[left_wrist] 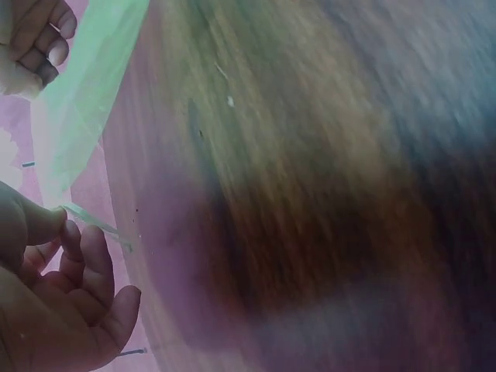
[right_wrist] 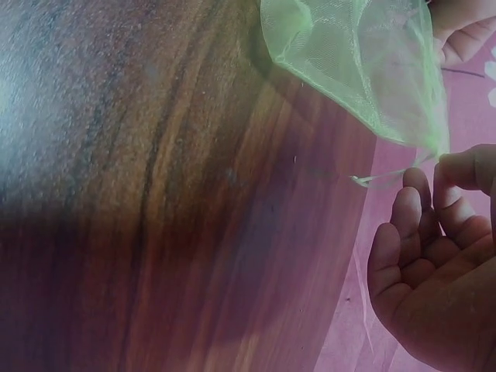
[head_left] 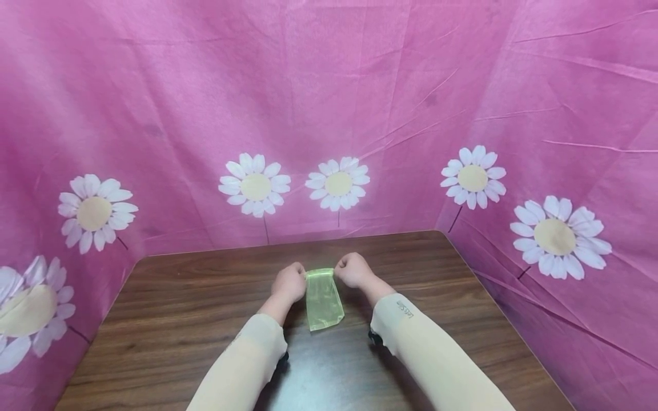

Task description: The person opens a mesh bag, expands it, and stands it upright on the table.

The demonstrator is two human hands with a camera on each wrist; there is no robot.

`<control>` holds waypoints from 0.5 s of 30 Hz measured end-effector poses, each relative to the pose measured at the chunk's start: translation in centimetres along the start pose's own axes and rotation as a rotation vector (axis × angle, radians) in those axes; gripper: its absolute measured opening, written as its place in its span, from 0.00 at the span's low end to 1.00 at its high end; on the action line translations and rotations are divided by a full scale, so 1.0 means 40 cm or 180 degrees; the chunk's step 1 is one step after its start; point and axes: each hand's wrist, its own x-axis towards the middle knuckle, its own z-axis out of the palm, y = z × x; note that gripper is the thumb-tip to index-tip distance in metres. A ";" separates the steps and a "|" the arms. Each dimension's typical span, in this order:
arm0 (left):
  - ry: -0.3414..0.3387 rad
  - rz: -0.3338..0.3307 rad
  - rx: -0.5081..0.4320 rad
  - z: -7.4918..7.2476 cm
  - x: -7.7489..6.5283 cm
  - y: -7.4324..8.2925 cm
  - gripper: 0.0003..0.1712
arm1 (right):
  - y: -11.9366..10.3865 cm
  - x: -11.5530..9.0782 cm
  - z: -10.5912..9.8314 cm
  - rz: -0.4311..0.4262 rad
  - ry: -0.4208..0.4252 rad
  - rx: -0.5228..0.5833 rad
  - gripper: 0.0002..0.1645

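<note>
A sheer yellow-green drawstring pouch (head_left: 324,302) hangs between the two hands above the table, its gathered top edge pulled straight. At its left top corner the left hand (head_left: 289,282) pinches the pouch or its cord between thumb and forefinger. The right hand (head_left: 354,270) does the same at the right corner. In the right wrist view the mesh pouch (right_wrist: 349,62) looks flat and thin, and a short cord end (right_wrist: 380,180) trails below the right hand's fingertips. Another cord end (left_wrist: 97,221) sticks out by the left hand (left_wrist: 70,287) in the left wrist view.
Beneath the hands lies a dark wood-grain table (head_left: 180,319) with rounded far corners. A pink cloth (head_left: 329,103) printed with white daisies hangs behind it and along both sides. Pale sleeves (head_left: 437,354) cover the forearms, with dark wrist devices (head_left: 375,338) under them.
</note>
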 end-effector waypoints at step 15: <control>0.0135 0.0468 0.1194 0.011 -0.020 0.025 0.07 | -0.029 -0.024 -0.010 0.0070 0.0028 -0.1127 0.16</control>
